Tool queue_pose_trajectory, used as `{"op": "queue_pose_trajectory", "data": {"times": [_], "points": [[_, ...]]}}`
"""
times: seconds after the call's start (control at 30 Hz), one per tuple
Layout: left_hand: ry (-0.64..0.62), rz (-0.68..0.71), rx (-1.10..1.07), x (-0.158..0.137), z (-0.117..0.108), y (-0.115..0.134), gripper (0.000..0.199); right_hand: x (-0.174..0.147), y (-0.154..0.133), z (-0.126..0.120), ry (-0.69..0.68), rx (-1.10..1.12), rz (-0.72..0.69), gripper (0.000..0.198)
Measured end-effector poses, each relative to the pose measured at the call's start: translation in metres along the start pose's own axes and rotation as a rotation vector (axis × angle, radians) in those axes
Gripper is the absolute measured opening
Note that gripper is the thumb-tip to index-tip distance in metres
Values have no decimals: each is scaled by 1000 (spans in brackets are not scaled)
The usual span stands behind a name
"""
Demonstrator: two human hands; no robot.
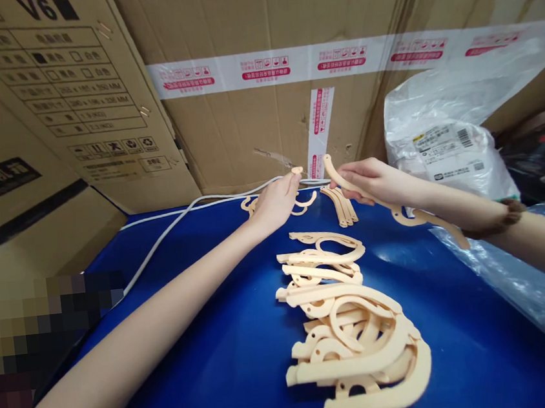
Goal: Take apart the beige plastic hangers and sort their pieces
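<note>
My right hand [364, 178] is closed around a beige plastic folding hanger [334, 170]. One curved arm of it sticks up past my fingers, and the hook and other arm trail below my wrist. My left hand [275, 202] is pinched on a small beige hanger piece [297, 171]; only its rounded tip shows above the fingertips. Just behind and below the left hand lie loose beige hooks [307, 201], partly covered by it. Several slim hanger arms [341, 208] lie side by side under the right hand. Nearer me, a row of folded hangers [361, 357] overlaps in a pile.
A blue tabletop [209, 340] carries everything. Cardboard boxes [254, 121] stand along the back and left. A white cable [169, 241] runs across the back left. At the right are a white plastic bag [441, 141] with a label and a clear plastic sheet [518, 275].
</note>
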State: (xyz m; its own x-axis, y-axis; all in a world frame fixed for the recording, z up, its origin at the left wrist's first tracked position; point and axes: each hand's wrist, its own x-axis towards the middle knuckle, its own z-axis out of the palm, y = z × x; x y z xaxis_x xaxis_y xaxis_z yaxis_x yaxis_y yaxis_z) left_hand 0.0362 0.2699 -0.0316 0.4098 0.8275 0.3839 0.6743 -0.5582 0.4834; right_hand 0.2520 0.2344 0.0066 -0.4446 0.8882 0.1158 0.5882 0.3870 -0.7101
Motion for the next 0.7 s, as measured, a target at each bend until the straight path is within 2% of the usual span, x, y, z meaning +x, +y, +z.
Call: {"op": "queue_pose_trajectory", "data": {"times": [0.17, 0.3, 0.37, 0.43, 0.53, 0.6, 0.7], "points": [[-161, -61, 32, 16, 17, -11, 32, -2, 4, -1, 107, 119, 51, 28], [-123, -136, 8, 16, 19, -14, 19, -2, -2, -2, 235, 241, 106, 19], [-87, -176, -54, 15, 15, -13, 22, -2, -6, -2, 329, 339, 139, 13], [-102, -200, -159, 12, 7, -8, 32, -2, -8, -3, 456, 420, 144, 9], [-263, -227, -423, 5, -8, 2, 54, 0, -8, -7, 590, 405, 95, 8], [-328, -313, -699, -1, -18, 7, 42, 1, -6, -11, 598, 323, 43, 14], [-294, -421, -943, -9, -31, 12, 19, 2, -4, -14, 508, 65, -37, 16]]}}
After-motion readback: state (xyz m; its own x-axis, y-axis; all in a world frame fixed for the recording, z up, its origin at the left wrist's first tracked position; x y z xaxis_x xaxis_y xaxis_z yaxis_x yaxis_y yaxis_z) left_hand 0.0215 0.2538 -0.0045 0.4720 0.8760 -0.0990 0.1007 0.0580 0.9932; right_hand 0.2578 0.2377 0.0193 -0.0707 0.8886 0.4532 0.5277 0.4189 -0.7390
